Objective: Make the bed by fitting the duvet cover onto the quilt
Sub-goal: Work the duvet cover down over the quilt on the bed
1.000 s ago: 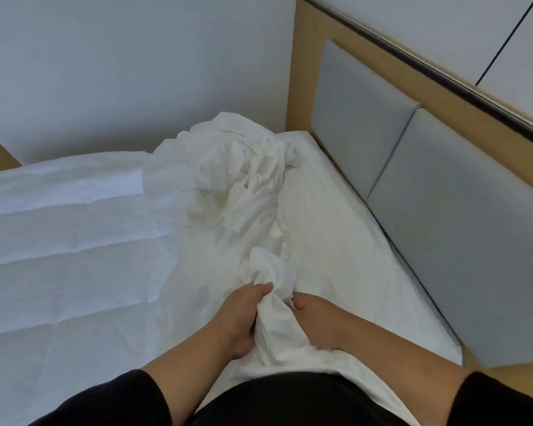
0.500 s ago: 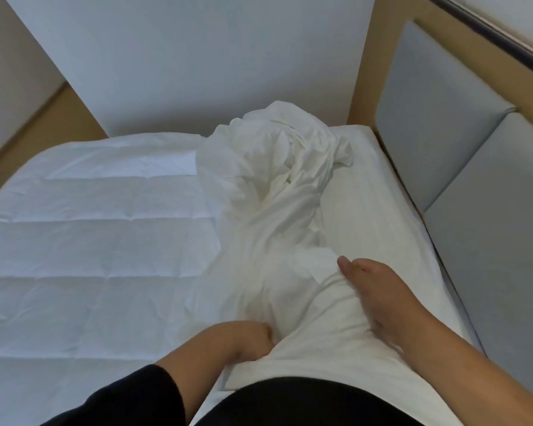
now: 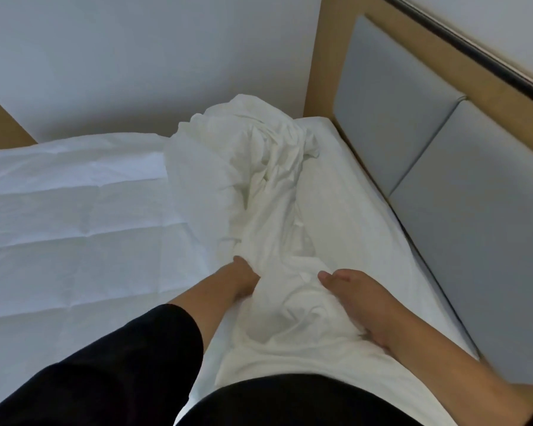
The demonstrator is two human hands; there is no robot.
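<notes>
A crumpled white duvet cover (image 3: pixel 259 186) is seen bunched in a long ridge on the bed (image 3: pixel 366 229), running from the far corner by the wall down toward the person; it is heaped highest at the far end, beside the grey padded headboard (image 3: pixel 443 149), which is framed in pale wood. The quilt (image 3: pixel 74 216) is spread flat over the left part of the bed, its stitched lines showing, and its right edge is overlapped by the cover. The near end of the cover is gathered between both hands; the left hand (image 3: pixel 243 279) is pressed into the fabric from the left, its fingers buried in the folds, so its grip appears clenched on the cover; the right hand (image 3: pixel 360 299) is laid against the bundle from the right, thumb on top and fingers tucked beneath, the cloth being grasped there too. A black sleeve (image 3: pixel 120 364) is worn on the left arm; the right forearm is bare.
</notes>
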